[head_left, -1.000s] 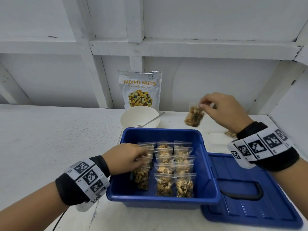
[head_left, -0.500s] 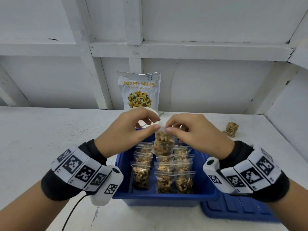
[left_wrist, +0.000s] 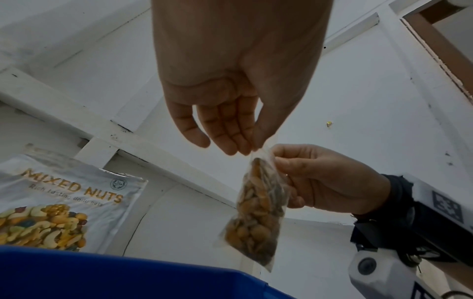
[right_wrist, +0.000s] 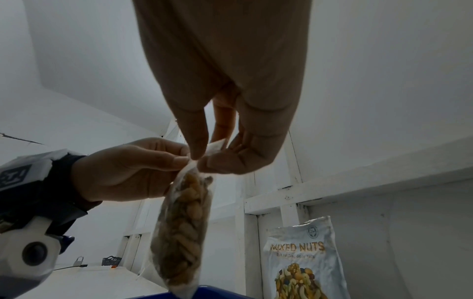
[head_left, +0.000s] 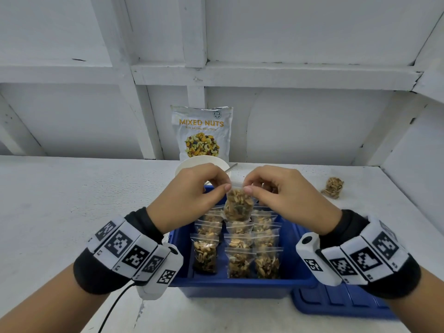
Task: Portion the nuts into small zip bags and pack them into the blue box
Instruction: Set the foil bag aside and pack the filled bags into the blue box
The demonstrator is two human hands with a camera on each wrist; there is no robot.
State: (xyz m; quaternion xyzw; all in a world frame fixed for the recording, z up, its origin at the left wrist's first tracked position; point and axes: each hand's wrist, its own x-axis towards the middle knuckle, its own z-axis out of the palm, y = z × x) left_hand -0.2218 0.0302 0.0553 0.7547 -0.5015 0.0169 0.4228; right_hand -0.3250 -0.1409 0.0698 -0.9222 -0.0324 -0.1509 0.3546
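Note:
A small clear zip bag of nuts [head_left: 237,207] hangs over the back of the blue box [head_left: 242,283]. My left hand [head_left: 192,193] pinches its top strip at the left end and my right hand [head_left: 281,193] pinches it at the right end. The left wrist view shows the zip bag [left_wrist: 256,218] hanging from both pinches, and so does the right wrist view of the zip bag [right_wrist: 184,232]. Several filled zip bags [head_left: 240,251] stand upright in rows inside the box.
A mixed nuts pouch [head_left: 203,133] leans on the white back wall, with a white bowl [head_left: 185,168] and spoon [head_left: 231,167] in front of it. Another filled bag [head_left: 333,187] lies on the table at the right. The blue lid [head_left: 336,301] lies right of the box.
A second ago my right hand held the bag alone at the right while my left hand was in the box. Both hands then met at the bag's top over the box.

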